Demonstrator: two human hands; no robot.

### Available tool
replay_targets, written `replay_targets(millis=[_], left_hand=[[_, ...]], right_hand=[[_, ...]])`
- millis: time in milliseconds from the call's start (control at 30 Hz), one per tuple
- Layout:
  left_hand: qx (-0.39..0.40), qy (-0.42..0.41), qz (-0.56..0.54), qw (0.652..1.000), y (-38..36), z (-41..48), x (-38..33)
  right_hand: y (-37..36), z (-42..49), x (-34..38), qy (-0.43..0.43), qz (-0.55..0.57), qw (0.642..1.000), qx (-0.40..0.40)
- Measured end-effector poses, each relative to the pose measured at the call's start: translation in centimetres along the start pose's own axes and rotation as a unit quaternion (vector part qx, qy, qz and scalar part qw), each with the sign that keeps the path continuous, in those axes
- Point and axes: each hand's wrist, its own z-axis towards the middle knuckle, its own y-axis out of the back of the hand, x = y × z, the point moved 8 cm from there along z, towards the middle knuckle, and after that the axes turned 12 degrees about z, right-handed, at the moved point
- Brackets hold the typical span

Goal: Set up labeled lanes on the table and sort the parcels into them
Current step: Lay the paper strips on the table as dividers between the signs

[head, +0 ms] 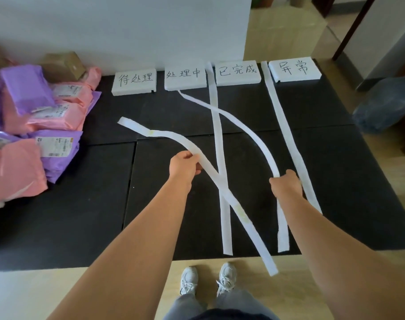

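Wide black table (pixel 69 215). Pink and purple parcels (pixel 56 116) are heaped at its left edge, with one brown box (pixel 65 65) behind them. Four white strips: two straight strips (pixel 216 125) and two crossing them. Four handwritten label blocks (pixel 134 81) line the far edge. Left hand (pixel 185 166) grips one crossing strip (pixel 164 134), right hand (pixel 287 183) grips the curved strip (pixel 245 127).

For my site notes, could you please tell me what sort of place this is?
Probably a makeshift indoor parcel-sorting spot: pink and purple mailer bags, handwritten lane signs, and white strips on a black table.

Head camera looks down across the black table (pixel 81 215).
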Motion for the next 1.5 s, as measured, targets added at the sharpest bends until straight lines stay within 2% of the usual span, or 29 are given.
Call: replay_targets(millis=[67,100,167,233,333,400,533,700,867,1067,1333,1500], left_hand=[[-0.004,0.004,-0.007,1.0,0.4,-0.3,-0.1],[-0.01,0.008,-0.011,1.0,0.7,-0.3,0.0],[-0.01,0.009,-0.017,1.0,1.0,-0.4,0.1],[-0.013,0.01,-0.031,0.999,1.6,-0.7,0.2],[-0.027,0.006,-0.053,0.998,3.0,-0.6,0.0],[-0.033,0.0,-0.066,0.997,4.2,-0.3,-0.2],[-0.034,-0.014,-0.104,0.994,7.0,0.2,-0.7],[0.005,-0.012,-0.202,0.979,10.2,1.9,-2.1],[0.026,-0.031,-0.195,0.98,13.0,4.6,-4.3],[0.043,-0.07,-0.105,0.991,15.6,8.1,-6.5],[0.07,-0.129,0.028,0.989,16.3,13.9,-8.5],[0.056,-0.12,0.048,0.99,15.6,17.0,-8.5]], right_hand=[[0.1,-0.8,2.1,0.068,-0.048,0.996,-0.018],[-0.3,-1.3,3.3,0.096,-0.036,0.995,0.005],[-2.6,-3.1,5.7,0.161,-0.026,0.981,0.109],[-5.4,-5.5,7.5,0.187,-0.028,0.96,0.206],[-9.0,-9.0,9.7,0.222,-0.046,0.936,0.27],[-10.8,-10.8,10.6,0.264,-0.079,0.923,0.268],[-12.2,-12.9,12.2,0.341,-0.125,0.907,0.213],[-14.4,-14.4,13.6,0.32,-0.105,0.906,0.258],[-17.0,-15.2,14.8,0.287,-0.089,0.923,0.241],[-21.9,-15.7,15.0,0.177,-0.036,0.953,0.242],[-27.0,-16.0,13.6,0.102,0.011,0.967,0.232],[-28.7,-15.5,13.4,0.091,0.029,0.968,0.231]])
